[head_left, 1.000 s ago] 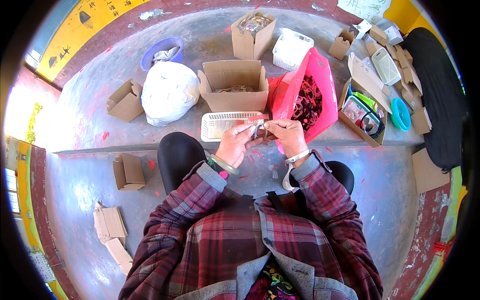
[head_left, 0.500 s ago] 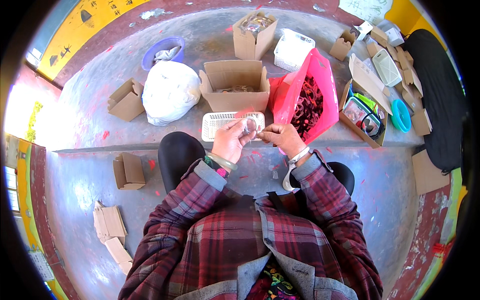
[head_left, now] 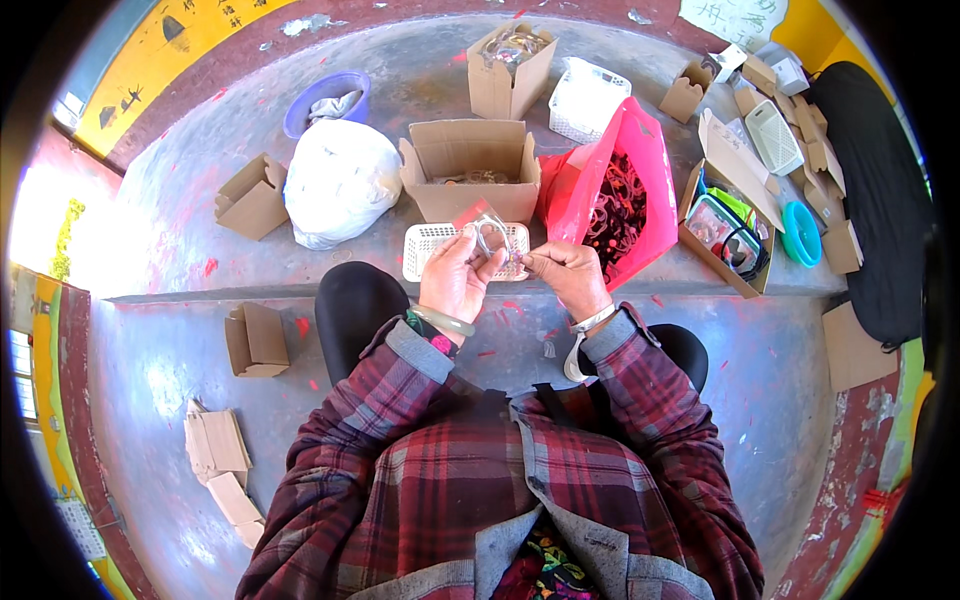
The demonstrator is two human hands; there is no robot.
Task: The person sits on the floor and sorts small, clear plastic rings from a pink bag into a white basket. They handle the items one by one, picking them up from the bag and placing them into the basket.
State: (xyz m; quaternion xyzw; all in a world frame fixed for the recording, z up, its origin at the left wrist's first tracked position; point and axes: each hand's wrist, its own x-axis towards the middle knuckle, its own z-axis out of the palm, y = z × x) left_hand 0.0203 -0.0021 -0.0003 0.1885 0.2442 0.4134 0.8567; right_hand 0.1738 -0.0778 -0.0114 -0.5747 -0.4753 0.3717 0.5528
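Grey ledge; yellow wall with dark characters; pale sheet, green writing, cut off above. Left hand grips clear packet with ring, over basket. Right hand pinched closed at packet's lower right; contact unclear.

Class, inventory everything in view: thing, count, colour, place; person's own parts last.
packet with loop: 1, clear, centre
open cardboard boxes: 6+, brown, throughout
flattened cardboard: several, brown, both sides
perforated baskets: 3, whitish, centre, top, right
stuffed bag: 1, white, left
open bag: 1, pink, right
basins: 2, purple upper left, teal right
bundle: 1, black, far right
flecks: many, red, scattered
plaid sleeves: 2, reddish, below
left hand: 1, bare, holding packet
right hand: 1, bare, at packet
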